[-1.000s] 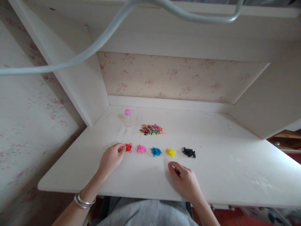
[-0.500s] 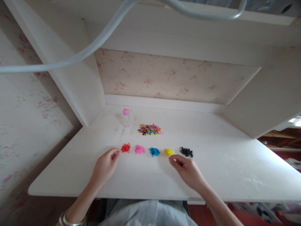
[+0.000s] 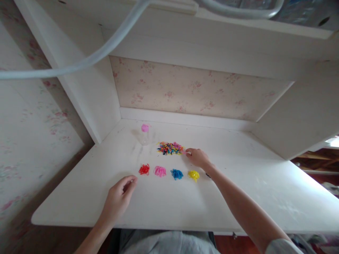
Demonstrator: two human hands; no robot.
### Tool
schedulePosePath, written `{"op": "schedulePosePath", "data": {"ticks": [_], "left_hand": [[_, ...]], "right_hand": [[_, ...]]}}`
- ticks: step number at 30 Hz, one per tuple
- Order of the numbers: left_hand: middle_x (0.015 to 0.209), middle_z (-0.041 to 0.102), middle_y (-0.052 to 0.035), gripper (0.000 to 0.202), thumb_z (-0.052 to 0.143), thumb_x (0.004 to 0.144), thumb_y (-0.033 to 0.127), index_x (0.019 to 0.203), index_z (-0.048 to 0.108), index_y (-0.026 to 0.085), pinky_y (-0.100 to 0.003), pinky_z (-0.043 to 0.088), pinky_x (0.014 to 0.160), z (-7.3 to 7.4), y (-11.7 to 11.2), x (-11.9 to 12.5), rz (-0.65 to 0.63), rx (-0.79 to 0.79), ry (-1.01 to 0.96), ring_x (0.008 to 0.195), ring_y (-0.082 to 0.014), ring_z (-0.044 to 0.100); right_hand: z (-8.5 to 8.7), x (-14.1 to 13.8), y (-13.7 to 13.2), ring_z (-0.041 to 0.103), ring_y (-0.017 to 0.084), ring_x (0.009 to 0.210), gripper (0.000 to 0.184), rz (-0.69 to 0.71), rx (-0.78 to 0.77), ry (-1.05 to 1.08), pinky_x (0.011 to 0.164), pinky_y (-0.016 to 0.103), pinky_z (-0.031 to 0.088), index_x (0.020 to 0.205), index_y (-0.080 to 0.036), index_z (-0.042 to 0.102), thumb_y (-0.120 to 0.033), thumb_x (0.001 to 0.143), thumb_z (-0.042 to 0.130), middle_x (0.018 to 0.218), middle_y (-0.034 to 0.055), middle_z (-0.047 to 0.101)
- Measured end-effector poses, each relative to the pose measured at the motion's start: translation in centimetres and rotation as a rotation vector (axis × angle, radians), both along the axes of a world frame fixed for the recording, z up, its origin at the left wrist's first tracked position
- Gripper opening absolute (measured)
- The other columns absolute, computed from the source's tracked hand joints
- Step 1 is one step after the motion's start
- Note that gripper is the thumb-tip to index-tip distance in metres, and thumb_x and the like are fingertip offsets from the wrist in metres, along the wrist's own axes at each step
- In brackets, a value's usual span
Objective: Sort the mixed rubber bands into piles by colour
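A mixed pile of small coloured rubber bands [image 3: 170, 147] lies toward the back of the white desk [image 3: 238, 197]. In front of it sit separate little heaps: red [image 3: 144, 169], pink [image 3: 160, 171], blue [image 3: 176, 174] and yellow [image 3: 194, 175]. A black heap is almost wholly hidden behind my right forearm. My right hand [image 3: 197, 157] reaches to the right edge of the mixed pile, fingertips pinched at it. My left hand [image 3: 119, 197] rests on the desk in front of the red heap, fingers loosely curled, nothing seen in it.
A small clear bottle with a pink cap [image 3: 144, 134] stands at the back left of the desk. White shelf walls enclose the desk on the left, right and above. A grey tube [image 3: 87, 60] crosses overhead.
My right hand has moved from near the yellow heap forward to the mixed pile. My left hand has drawn back from the red heap toward the desk's front.
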State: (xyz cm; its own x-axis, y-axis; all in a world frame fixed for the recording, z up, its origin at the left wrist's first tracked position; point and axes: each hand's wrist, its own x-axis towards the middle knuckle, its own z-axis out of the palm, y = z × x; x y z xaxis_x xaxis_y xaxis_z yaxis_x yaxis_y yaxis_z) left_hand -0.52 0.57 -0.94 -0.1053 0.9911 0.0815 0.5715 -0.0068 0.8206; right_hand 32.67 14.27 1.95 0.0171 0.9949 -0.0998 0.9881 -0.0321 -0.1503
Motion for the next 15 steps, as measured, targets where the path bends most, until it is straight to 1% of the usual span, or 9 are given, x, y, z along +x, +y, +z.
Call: {"op": "schedulePosePath", "data": {"ticks": [3,7,12,15], "left_hand": [[0.085,0.069,-0.0022,0.032,0.048,0.084,0.046,0.096,0.063,0.02,-0.023,0.048,0.069,-0.2,0.1,-0.1,-0.027,0.023,0.019,0.077,-0.0166,0.063],[0.085,0.069,-0.0022,0.031,0.048,0.084,0.045,0.095,0.063,0.02,-0.024,0.049,0.069,0.0,0.1,0.0,-0.04,0.03,0.033,0.076,-0.0164,0.064],[0.084,0.069,-0.0025,0.031,0.047,0.084,0.045,0.093,0.063,0.021,-0.024,0.05,0.069,0.0,0.1,0.1,-0.046,0.039,0.023,0.075,-0.0167,0.064],[0.083,0.069,-0.0026,0.03,0.047,0.084,0.045,0.093,0.063,0.02,-0.024,0.049,0.069,0.0,0.1,0.2,-0.049,0.034,0.008,0.074,-0.0165,0.063]], "right_hand": [[-0.4,0.0,0.0,0.062,0.022,0.089,0.034,-0.017,-0.002,-0.02,0.07,0.029,0.041,0.109,-0.029,0.064,-0.035,0.088,0.038,0.1,0.0083,0.068],[-0.3,0.7,-0.7,0.062,0.021,0.088,0.033,-0.019,0.02,-0.021,0.068,0.027,0.04,0.105,-0.026,0.065,-0.035,0.089,0.037,0.098,0.0088,0.068],[0.7,1.6,-1.5,0.062,0.02,0.089,0.036,-0.005,0.073,0.006,0.069,0.026,0.039,0.104,-0.022,0.066,-0.037,0.091,0.035,0.097,0.0093,0.069],[1.5,1.0,-2.7,0.062,0.019,0.088,0.037,0.037,0.102,0.04,0.07,0.025,0.039,0.104,-0.022,0.065,-0.038,0.092,0.034,0.095,0.008,0.07]]}}
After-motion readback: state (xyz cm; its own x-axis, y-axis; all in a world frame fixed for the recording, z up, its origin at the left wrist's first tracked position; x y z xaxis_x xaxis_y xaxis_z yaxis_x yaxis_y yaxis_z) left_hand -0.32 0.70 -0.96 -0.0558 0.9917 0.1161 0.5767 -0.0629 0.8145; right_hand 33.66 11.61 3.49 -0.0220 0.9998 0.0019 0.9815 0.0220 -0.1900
